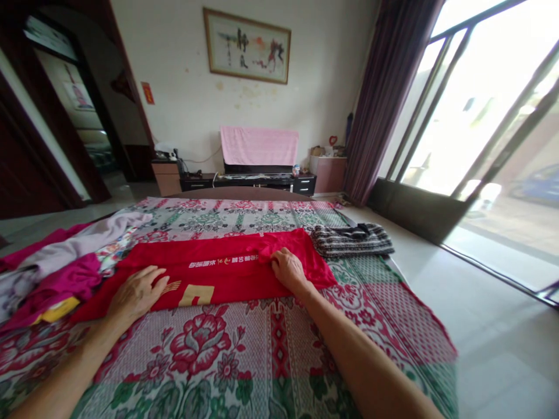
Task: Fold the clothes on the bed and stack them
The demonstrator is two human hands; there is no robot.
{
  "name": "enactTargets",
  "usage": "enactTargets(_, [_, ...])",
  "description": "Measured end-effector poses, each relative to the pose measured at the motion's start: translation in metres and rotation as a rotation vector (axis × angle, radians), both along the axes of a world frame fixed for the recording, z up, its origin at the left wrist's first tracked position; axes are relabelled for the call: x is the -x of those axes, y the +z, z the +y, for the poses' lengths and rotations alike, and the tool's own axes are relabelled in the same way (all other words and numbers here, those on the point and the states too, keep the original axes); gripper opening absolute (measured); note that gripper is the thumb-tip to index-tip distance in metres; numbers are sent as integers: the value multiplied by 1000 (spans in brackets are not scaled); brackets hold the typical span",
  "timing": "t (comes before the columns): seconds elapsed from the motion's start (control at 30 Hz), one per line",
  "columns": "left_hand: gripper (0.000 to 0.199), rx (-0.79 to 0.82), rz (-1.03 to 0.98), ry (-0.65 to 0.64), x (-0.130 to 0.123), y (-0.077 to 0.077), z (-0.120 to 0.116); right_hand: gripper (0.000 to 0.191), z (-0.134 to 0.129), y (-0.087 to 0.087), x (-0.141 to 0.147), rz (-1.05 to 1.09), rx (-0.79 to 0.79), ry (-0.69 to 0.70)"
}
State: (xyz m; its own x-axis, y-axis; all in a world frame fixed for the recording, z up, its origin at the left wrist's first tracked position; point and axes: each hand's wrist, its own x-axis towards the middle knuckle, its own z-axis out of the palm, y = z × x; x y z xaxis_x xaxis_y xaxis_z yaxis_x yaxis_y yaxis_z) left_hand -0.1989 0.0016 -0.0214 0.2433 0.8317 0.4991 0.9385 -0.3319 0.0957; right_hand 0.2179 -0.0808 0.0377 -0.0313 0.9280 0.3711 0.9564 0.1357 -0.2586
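A red printed shirt [236, 279] lies folded into a long strip across the flowered cloth [262, 337]. Printed on it are white characters and gold shapes. My left hand [137, 291] rests on the shirt's left part, open, fingers stretched out. On the right part, my right hand [289, 269] has its fingers curled and closed on the red fabric, which bunches up beside the fingertips. Just right of the shirt sits a folded black-and-white striped knit garment [353, 241].
Magenta, pale and patterned clothes [56, 267] are heaped at the left edge. Beyond the table, a low black cabinet [196, 184] stands against the wall under a pink towel [259, 145]. A glass sliding door [484, 128] and dark curtain [384, 87] are on the right.
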Motion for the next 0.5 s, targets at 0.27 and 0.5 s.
enactTargets(0.27, [48,-20,-12,-18,-1,1,-2,28,8,13,-34,189,-76,65])
enactTargets(0.5, [48,-7,2,29,-3,1,-3,30,12,12,-90,81,45,-296])
